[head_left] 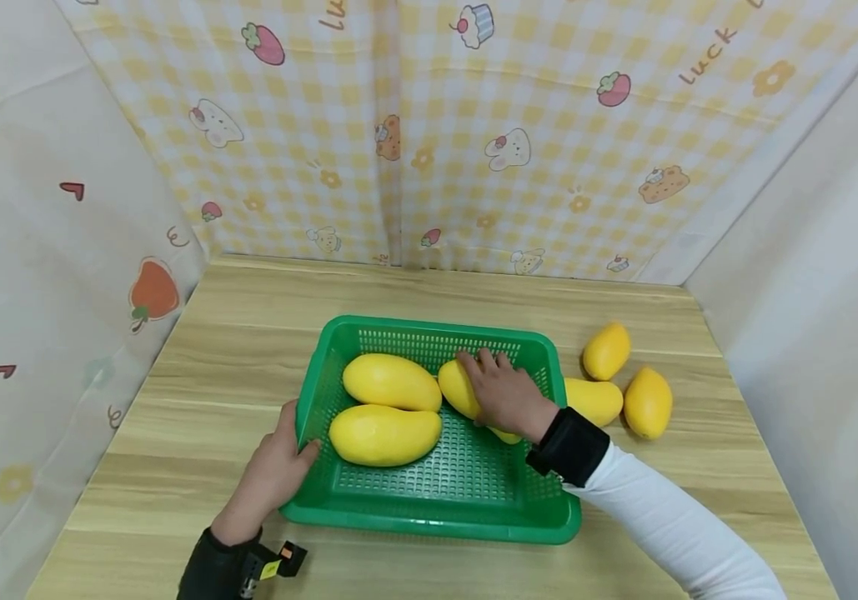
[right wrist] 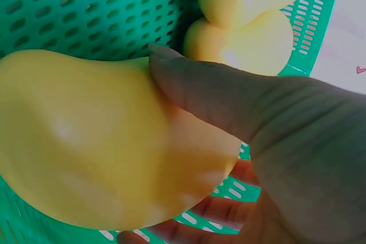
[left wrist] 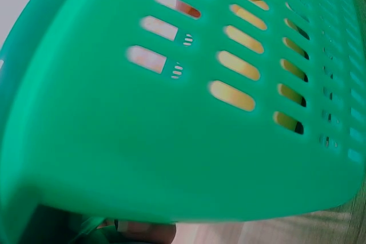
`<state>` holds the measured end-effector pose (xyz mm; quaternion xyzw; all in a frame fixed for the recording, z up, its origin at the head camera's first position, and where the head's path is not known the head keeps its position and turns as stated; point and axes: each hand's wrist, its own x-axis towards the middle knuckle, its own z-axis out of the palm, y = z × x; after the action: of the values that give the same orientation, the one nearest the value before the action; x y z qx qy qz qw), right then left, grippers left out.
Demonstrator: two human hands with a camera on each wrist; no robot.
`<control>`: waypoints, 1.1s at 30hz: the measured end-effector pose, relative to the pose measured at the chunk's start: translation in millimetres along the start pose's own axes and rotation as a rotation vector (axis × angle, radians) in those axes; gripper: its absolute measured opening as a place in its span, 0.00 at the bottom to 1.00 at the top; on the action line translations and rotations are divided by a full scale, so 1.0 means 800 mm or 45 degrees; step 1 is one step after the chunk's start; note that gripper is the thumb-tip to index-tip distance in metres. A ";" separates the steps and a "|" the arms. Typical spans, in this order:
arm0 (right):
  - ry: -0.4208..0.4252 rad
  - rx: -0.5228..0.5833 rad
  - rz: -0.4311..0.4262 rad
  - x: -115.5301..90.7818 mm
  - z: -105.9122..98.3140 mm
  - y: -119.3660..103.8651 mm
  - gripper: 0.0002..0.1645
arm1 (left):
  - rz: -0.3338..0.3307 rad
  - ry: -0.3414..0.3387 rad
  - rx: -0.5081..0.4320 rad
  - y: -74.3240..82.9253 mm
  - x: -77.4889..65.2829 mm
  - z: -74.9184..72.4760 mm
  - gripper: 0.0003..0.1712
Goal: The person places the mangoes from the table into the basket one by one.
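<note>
A green plastic basket [head_left: 429,527] with slotted walls stands on the table. My left hand [head_left: 271,471] grips its left rim, thumb over the inner side; the left wrist view is mostly filled by the basket's outer wall [left wrist: 143,152]. Inside the basket, my right hand [head_left: 507,396] holds a yellow mango [head_left: 456,388] near the back right. In the right wrist view, the thumb lies across this mango [right wrist: 86,135] and the other fingers curl around its far side. Two more mangoes lie at the basket's left, one behind [head_left: 391,381] and one in front [head_left: 385,437].
Right of the basket, a long mango [head_left: 595,402] lies partly hidden by the rim. Beside it are two smaller, rounder mangoes, one farther back [head_left: 607,351] and one to the right [head_left: 648,403]. Patterned cloth [head_left: 459,200] hangs behind the wooden table [head_left: 248,300], with pale cloth at both sides.
</note>
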<state>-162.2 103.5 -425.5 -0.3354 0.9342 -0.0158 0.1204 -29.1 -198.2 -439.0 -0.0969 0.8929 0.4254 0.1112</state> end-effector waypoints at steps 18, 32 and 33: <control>-0.093 0.070 0.047 -0.004 0.000 0.006 0.58 | 0.000 -0.019 -0.017 -0.001 0.001 0.000 0.34; 0.168 0.088 -0.087 -0.035 -0.039 0.022 0.51 | 0.005 -0.024 -0.030 -0.001 0.001 0.000 0.34; 0.197 0.108 -0.078 -0.037 -0.044 0.025 0.51 | 0.007 -0.021 -0.030 -0.001 0.001 0.001 0.34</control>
<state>-161.1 135.9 -387.1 -0.3563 0.9285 -0.0848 0.0613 -29.5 -198.5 -440.2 -0.0923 0.8872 0.4368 0.1162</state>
